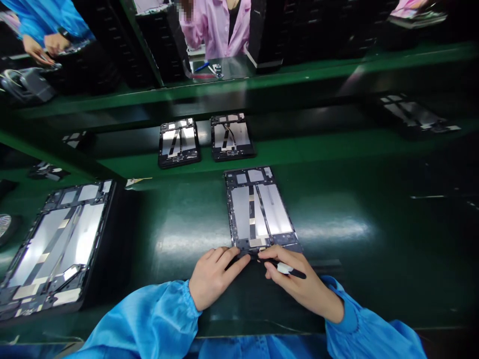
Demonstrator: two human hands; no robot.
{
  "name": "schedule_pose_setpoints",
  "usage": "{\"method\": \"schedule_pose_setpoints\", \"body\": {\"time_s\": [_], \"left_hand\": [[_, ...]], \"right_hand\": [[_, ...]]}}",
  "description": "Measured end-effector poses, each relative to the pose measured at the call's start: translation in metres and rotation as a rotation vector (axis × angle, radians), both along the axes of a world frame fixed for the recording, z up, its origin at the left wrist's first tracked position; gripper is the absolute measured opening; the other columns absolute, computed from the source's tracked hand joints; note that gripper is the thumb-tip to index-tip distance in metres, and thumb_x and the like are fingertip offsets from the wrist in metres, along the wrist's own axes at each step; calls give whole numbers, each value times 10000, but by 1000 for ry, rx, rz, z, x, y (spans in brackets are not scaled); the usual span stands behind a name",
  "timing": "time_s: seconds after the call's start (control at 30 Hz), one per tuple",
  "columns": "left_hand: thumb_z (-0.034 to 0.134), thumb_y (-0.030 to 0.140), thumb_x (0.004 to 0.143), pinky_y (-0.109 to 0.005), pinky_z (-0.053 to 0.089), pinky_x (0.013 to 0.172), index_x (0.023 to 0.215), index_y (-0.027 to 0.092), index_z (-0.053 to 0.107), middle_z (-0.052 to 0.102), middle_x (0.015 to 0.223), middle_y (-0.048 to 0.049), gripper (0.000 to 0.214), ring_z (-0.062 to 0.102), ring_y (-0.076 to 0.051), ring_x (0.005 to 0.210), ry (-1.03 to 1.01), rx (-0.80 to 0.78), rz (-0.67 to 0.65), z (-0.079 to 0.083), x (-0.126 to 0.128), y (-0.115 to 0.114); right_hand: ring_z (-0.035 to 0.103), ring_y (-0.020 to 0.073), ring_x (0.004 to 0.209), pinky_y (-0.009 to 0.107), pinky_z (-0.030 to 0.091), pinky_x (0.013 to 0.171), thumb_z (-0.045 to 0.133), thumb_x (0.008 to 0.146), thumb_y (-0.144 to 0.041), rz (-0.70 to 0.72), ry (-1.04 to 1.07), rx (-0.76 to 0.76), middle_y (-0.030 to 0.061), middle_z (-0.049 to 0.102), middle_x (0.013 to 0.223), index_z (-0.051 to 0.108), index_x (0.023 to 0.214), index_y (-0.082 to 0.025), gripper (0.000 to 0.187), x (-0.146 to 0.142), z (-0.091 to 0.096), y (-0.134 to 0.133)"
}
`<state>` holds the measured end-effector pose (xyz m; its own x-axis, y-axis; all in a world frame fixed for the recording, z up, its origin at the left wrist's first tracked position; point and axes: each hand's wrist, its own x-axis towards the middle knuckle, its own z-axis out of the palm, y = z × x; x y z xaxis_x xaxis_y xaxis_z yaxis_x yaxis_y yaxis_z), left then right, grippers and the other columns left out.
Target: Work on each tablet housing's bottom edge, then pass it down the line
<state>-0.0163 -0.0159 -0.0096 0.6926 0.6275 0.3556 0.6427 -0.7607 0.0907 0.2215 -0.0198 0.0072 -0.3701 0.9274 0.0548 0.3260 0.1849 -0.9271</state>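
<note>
An opened tablet [277, 207] lies on the green bench in front of me, its silver inner plate, dark flat cables and black frame showing. My left hand [215, 276] is closed at its lower left corner, thumb and forefinger on the near edge. In my right hand [299, 284] are black tweezers [285, 268] with a white band, pinched between thumb and fingers. Their tip points left at the tablet's near edge, close to my left thumb. The fingers hide the tip and the part under it.
At left, another opened tablet [71, 237] tops a dark stack. Two more, a left tablet [178, 142] and a right tablet [231, 137], lie farther back. A green shelf rail [262, 80] crosses behind them. Beyond it are a person in pink [217, 30] and a person in blue [56, 22].
</note>
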Motion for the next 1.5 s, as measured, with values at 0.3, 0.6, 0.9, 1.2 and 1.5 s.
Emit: {"method": "schedule_pose_setpoints", "body": {"time_s": [0.3,0.6,0.9,1.2,1.5], "left_hand": [[378,134,1009,-312,510,770,1273,203,562,608,1115,-89,329,573,-188,938,-7,3,-10,-3,-1,0],[426,144,1004,-287,504,790,1296,223,556,613,1218,-86,329,573,-183,1061,-44,-31,-78,-3,-14,3],[464,170,999,-298,515,797,1280,231,569,630,1197,-82,306,591,-186,1060,-76,-57,-69,-4,-14,4],[457,176,1001,-308,519,820,1273,226,576,625,1208,-92,301,581,-189,1067,-54,-49,-79,-6,-15,3],[444,157,1002,-315,500,834,1284,215,550,621,1227,-91,307,570,-192,1090,-72,-32,-78,-3,-16,1]], "right_hand": [[627,142,483,241,521,481,524,934,-282,-141,-9,-131,-11,656,585,639,916,-191,148,13,-10,1],[682,146,584,241,578,527,548,944,-314,-102,102,-132,32,719,743,675,1014,-197,186,8,-6,-4],[722,171,779,282,587,732,525,946,-228,78,35,-20,55,738,1026,674,1037,-218,176,-1,7,0],[701,167,705,272,582,622,530,967,-314,13,97,-86,47,720,889,653,1066,-212,188,0,-10,-4],[681,145,686,244,568,601,536,958,-315,50,76,-137,36,701,907,653,1040,-213,176,-1,-3,-5]]}}
